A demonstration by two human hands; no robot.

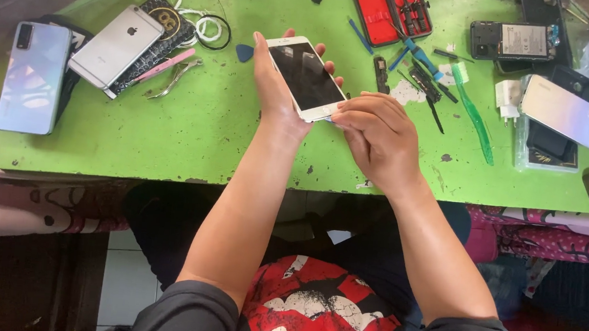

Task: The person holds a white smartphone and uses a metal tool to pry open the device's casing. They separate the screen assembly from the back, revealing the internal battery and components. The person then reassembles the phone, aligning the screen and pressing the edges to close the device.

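White-framed smartphone with dark glass screen [305, 75] held above the green painted table [205, 129], near its middle. Left hand [273, 85] wraps the phone's left edge, fingers curled behind it. Right hand [375, 133] closed, fingertips [342, 109] pinched at the phone's lower right corner. Silver phone lying face down [115, 45] far left; open red tool case [393, 12] beyond; green toothbrush [473, 114] right.

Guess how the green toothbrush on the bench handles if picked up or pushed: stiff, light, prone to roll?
The green toothbrush is thin, translucent plastic, so probably light and a bit springy. It lies flat on the green table, so a nudge would likely slide or pivot it rather than roll it. Its slim handle may be fiddly to pinch among the small tools beside it.
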